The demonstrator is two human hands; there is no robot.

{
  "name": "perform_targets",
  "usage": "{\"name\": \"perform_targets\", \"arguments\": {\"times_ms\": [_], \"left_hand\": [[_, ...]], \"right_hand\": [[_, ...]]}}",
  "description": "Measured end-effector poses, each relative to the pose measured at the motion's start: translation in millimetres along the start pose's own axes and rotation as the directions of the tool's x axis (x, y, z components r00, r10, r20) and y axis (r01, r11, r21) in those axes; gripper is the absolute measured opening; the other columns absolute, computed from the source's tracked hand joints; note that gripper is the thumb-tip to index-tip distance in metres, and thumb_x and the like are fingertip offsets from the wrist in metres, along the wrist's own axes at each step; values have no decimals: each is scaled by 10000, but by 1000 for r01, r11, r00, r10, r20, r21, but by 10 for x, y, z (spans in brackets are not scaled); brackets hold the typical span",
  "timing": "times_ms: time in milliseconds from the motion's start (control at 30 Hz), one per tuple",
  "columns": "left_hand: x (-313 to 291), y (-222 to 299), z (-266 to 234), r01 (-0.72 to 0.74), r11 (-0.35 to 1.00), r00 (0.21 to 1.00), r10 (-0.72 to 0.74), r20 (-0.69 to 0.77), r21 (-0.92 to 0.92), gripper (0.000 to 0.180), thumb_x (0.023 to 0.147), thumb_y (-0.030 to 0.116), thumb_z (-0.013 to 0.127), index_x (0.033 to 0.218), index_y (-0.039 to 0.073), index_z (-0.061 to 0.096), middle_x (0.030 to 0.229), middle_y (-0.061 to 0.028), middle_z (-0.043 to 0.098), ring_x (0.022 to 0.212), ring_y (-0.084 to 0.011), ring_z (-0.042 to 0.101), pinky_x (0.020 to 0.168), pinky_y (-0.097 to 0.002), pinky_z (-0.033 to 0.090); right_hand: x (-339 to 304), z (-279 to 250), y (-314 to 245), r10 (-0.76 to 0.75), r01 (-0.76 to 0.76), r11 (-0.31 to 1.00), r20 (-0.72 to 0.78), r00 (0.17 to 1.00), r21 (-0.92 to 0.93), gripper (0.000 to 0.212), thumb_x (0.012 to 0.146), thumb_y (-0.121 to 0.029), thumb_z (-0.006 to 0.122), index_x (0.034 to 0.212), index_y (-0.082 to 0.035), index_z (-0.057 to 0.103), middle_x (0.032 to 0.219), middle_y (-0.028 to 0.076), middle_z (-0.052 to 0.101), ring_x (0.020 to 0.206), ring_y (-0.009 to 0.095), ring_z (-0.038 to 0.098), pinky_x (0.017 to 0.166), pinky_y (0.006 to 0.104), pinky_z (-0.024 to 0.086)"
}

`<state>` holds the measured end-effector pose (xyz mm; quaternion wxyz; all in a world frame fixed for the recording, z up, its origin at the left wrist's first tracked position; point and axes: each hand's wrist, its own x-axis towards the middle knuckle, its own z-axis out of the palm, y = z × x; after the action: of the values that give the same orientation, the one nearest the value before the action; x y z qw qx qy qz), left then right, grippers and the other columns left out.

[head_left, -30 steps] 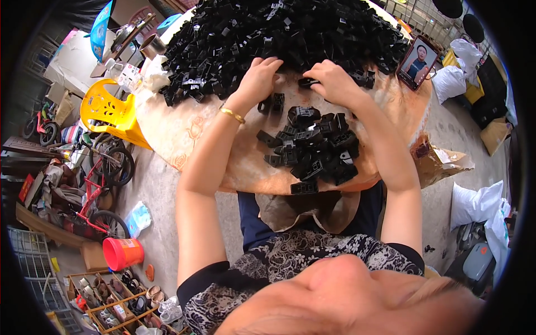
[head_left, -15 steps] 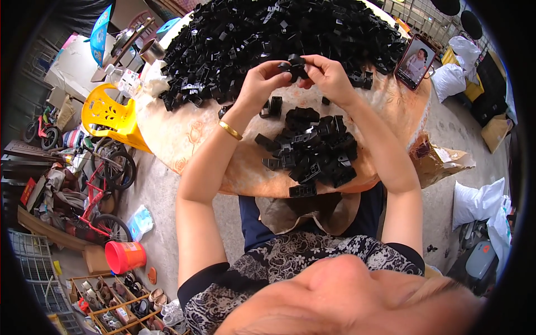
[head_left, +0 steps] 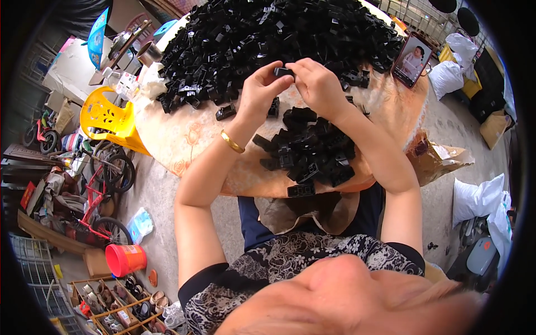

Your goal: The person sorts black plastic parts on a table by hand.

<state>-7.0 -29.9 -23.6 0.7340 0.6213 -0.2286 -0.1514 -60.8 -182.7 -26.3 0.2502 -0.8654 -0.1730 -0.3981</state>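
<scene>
Part (head_left: 283, 72) was in both hands, at the large pile's (head_left: 240, 44) near side | left hand (head_left: 257, 95) fingers pinched it narrowly; right hand (head_left: 321, 88) fingers closed on its right end | small pile (head_left: 312, 151) reached the counter's (head_left: 167, 128) near edge | bare cloth lay outside both forearms (head_left: 212, 164)

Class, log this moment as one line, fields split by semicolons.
left hand: gripping black part; right hand: touching it; large black pile: beyond hands; smaller black pile: nearer body; phone: at right
</scene>
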Motion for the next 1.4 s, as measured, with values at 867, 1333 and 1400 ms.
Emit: {"name": "perform_targets", "arguments": {"times_ms": [867,1333,1400], "left_hand": [[-106,353,-344,-320,229,945,152,291,919,307,767,250,681,937,2,622,790,-122,630,651,-178,586,615,-293,480],[62,-36,-405,-373,437,913,15,408,819,342,700,94,644,1015,0,550,847,-99,582,692,-191,544,639,-292,460],[46,-9,-377,-191,582,977,30,213,791,335,702,86,642,1014,3,552,872,-100,595,712,-193,548,657,-289,462]], "right_hand": [[14,64,496,355,-131,823,320,879,-553,242,723,-266,663,794,-41,610,832,99,564,818,271,572,707,362,487],[-10,11,225,230,-372,831,353,907,413,230,710,-141,684,889,-10,624,781,111,651,704,172,629,665,271,500],[-3,-2,200,244,-404,790,369,897,461,217,744,-113,678,912,12,620,790,97,650,701,138,611,664,257,495]]}}
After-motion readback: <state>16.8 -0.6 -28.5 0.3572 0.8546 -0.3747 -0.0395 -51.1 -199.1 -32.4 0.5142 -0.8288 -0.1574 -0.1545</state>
